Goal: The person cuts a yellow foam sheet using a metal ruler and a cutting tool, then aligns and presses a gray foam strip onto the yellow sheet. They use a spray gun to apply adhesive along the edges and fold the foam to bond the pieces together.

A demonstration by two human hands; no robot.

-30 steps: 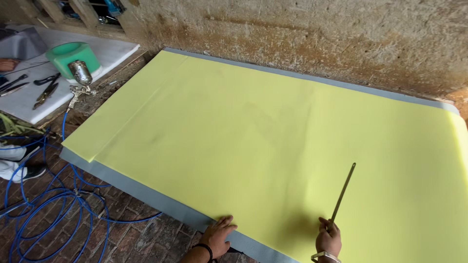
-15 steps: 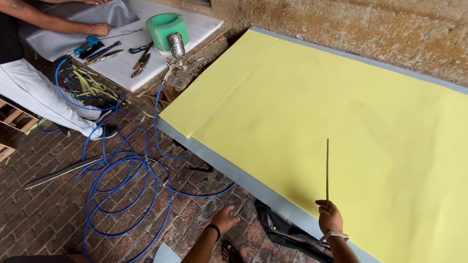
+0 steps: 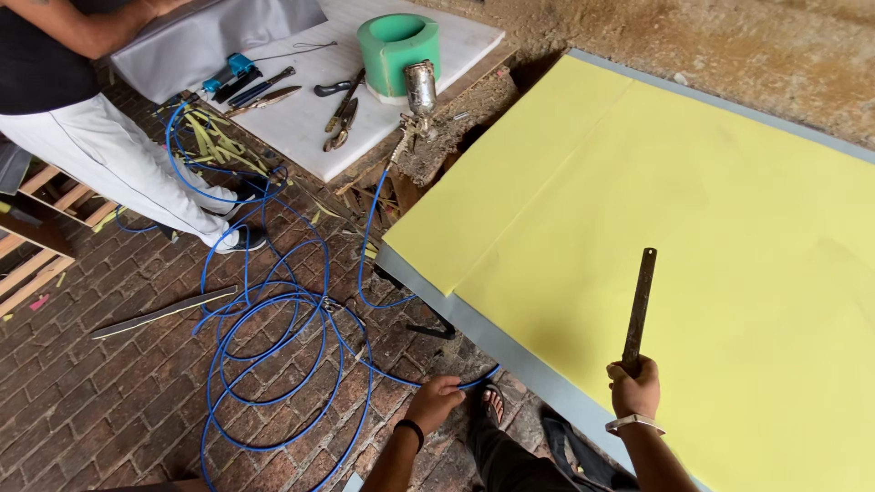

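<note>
R hand (image 3: 635, 390) fists metal ruler (image 3: 639, 308), tip 12 o'clock over yellow sheet (image 3: 693, 228); L hand (image 3: 436, 401) curls on blue hose (image 3: 273, 355). Sheet laid, unmarked.

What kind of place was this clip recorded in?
Probably an informal workshop, partly outdoors: a brick floor, a blue air hose running to a spray gun, hand tools on a white board.

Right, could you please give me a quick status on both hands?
Right hand gripping metal ruler, raised over yellow sheet. Left hand down at blue hose on brick floor. Another person stands nearby.
</note>
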